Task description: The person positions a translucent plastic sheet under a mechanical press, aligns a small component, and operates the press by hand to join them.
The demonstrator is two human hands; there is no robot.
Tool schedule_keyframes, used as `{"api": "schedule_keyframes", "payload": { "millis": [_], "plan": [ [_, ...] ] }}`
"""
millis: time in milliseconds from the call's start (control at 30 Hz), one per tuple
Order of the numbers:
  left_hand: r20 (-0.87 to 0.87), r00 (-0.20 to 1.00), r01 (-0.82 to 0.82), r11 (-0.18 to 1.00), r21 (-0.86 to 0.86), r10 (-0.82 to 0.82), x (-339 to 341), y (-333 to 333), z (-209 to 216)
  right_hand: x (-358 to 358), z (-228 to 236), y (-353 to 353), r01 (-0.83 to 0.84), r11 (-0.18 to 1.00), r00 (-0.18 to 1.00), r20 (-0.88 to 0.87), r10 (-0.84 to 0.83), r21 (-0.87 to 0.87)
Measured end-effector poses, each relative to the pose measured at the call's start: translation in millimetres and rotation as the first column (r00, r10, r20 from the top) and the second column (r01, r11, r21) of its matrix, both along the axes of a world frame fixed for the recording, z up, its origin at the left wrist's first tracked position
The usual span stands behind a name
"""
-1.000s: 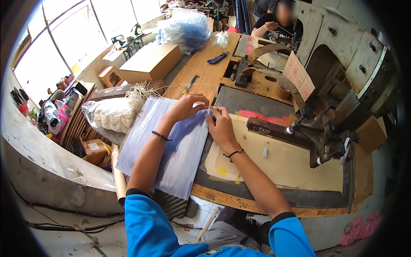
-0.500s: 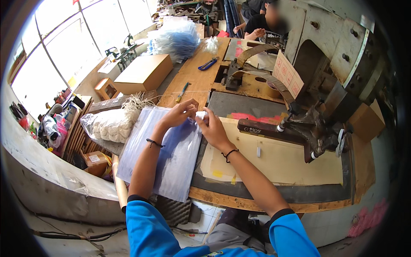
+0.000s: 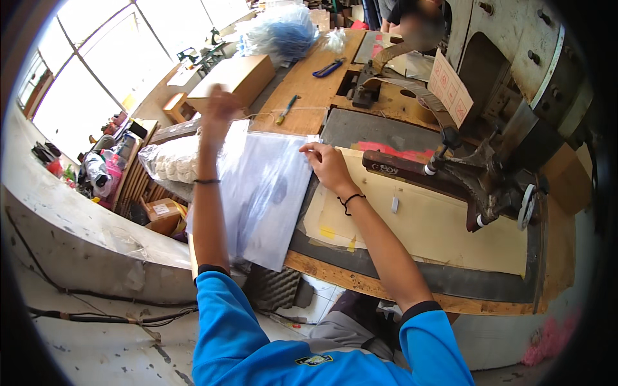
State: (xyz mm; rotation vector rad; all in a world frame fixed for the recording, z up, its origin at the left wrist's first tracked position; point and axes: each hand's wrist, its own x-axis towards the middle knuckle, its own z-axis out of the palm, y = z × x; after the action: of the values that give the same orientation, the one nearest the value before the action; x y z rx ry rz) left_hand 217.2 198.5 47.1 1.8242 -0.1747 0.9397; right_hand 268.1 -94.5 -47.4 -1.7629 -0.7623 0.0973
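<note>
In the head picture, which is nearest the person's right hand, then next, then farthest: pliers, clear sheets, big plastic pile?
From the right hand:
1. Clear sheets: just left, by the fingertips.
2. Pliers: ahead.
3. Plastic pile: far ahead, left.

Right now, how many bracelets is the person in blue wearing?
2: one black bracelet on the left wrist, another bracelet on the right wrist. No others show.

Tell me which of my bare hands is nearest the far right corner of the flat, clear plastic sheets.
Your right hand, close beside that corner of the sheets; your blurred left hand shows farther left, before the brown cardboard box.
</note>
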Motion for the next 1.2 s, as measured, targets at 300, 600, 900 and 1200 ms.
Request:
{"api": "schedule_keyframes", "payload": {
  "millis": [300,600,900,1200],
  "plan": [
    [0.781,0.620,0.311,0.892,-0.328,0.071,-239.4,44.6,267.4,6.8,-26.3,8.8,0.134,0.991,0.959,0.250,-0.132,0.012],
    [0.519,0.838,-0.394,0.845,0.362,0.168,-249.8,-83.7,218.5,-33.1,25.0,7.8,0.294,0.945,0.819,0.473,-0.325,0.140],
    [0.119,0.991,-0.030,0.773,0.633,-0.060,-76.0,-266.5,117.6,-128.1,131.4,-106.4,-0.270,0.817,0.756,-0.413,0.508,0.510],
    [-0.092,0.921,0.354,0.712,0.606,-0.379,-73.0,-360.8,31.9,-231.2,44.7,-355.2,0.259,0.905,0.890,-0.447,-0.089,0.337]
  ]
}}
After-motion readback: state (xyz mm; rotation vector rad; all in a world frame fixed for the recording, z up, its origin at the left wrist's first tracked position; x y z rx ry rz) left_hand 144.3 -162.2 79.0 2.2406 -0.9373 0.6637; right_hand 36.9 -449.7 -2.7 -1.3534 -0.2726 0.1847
